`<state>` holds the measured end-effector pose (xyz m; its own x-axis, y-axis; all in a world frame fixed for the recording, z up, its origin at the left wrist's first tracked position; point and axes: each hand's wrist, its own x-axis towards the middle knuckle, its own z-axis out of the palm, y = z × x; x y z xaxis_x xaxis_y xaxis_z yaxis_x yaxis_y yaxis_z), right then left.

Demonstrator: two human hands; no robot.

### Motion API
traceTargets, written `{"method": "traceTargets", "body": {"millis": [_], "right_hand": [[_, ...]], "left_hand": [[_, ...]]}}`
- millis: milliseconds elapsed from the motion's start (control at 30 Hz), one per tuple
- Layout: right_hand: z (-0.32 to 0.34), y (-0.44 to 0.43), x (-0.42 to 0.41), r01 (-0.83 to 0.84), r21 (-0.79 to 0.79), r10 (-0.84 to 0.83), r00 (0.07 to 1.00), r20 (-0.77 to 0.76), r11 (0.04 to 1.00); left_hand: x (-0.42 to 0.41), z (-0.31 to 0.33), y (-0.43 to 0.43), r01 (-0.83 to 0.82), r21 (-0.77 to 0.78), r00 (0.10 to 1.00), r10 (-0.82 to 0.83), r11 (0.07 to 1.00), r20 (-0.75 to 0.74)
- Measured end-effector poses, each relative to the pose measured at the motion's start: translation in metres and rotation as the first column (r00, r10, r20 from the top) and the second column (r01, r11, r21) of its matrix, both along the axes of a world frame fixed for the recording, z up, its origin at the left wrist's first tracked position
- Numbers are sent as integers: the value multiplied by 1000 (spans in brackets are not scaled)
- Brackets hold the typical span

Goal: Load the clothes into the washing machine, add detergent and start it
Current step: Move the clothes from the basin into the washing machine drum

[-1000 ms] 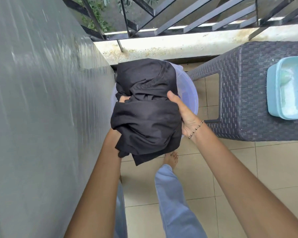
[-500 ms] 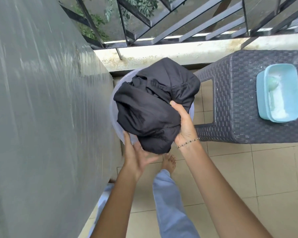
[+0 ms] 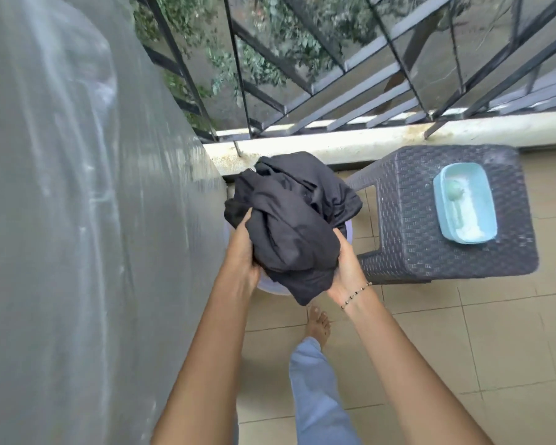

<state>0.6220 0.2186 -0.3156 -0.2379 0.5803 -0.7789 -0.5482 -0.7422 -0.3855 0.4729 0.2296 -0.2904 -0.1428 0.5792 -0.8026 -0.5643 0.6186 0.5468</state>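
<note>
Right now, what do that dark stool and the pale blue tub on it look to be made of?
The stool looks like moulded plastic with a woven, rattan-like texture, matt dark grey; its one-piece legs suggest moulding rather than real cane. The tub seems smooth, slightly glossy plastic, with white powder inside.

a home balcony: metal railing [image 3: 334, 75], tiled floor [image 3: 463, 348], wicker stool [image 3: 463, 252].

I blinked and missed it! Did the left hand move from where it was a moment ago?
Yes. The left hand went from open below the bundle of black clothes up to grip its left side, nearer the grey covered machine.
</note>
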Motion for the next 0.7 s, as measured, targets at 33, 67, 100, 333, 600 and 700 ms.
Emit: {"method": "traceTargets", "body": {"millis": [33,67,100,333,600,700], "right_hand": [[15,1,3,-58,3,58,998,23,998],[26,1,7,-106,6,106,994,35,994],[41,2,11,-143,22,142,989,48,989],[152,11,27,-100,251,126,988,-89,963],[265,7,-34,-117,437,158,986,-58,892],[276,15,-78,-168,425,187,982,-2,889]], "left_hand": [[0,15,4,-13,-6,999,13,1000,-49],[-1,26,9,-42,-8,996,42,999,-84],[-2,44,14,-56,-4,992,55,998,-116],[-3,161,24,19,125,977,8,992,-213],[-38,268,-9,-56,259,991,85,964,-101],[-86,299,-34,-66,380,989,112,922,-99]]}}
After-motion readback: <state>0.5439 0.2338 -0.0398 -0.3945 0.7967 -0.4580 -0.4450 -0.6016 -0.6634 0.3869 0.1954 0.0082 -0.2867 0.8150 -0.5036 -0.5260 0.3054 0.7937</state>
